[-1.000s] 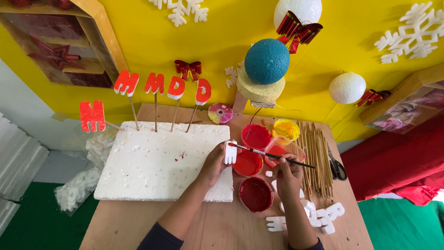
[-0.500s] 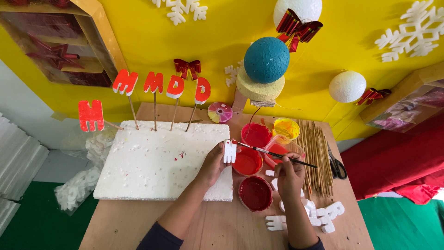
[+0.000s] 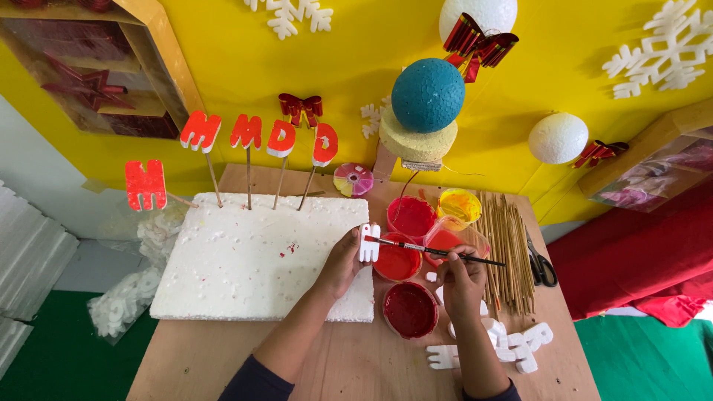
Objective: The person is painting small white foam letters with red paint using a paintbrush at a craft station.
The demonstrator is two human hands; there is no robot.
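White foam letter (image 3: 369, 243), unpainted, sits upright at the right edge of a thick white foam slab (image 3: 256, 263), pinched between the fingers and thumb of the left hand (image 3: 343, 261). That hand is curled closed around the letter's lower part, its wrist resting over the slab's corner. The right hand (image 3: 462, 281) is closed in a pencil-like grip on a thin paintbrush (image 3: 438, 251), which lies nearly level; its tip touches the foam letter's face. Just below the brush sit open tubs of red paint (image 3: 398, 263), with another red tub (image 3: 409, 310) nearer the person and a yellow one (image 3: 460, 206) further back. Bamboo skewers (image 3: 509, 245) lie in a bundle right of the tubs, with scissors (image 3: 541, 264) beside them. More plain white foam letters (image 3: 512, 344) lie on the wooden table (image 3: 186, 356) by the right wrist. Four red painted letters on sticks (image 3: 260, 135) stand along the slab's far edge, against a yellow wall.
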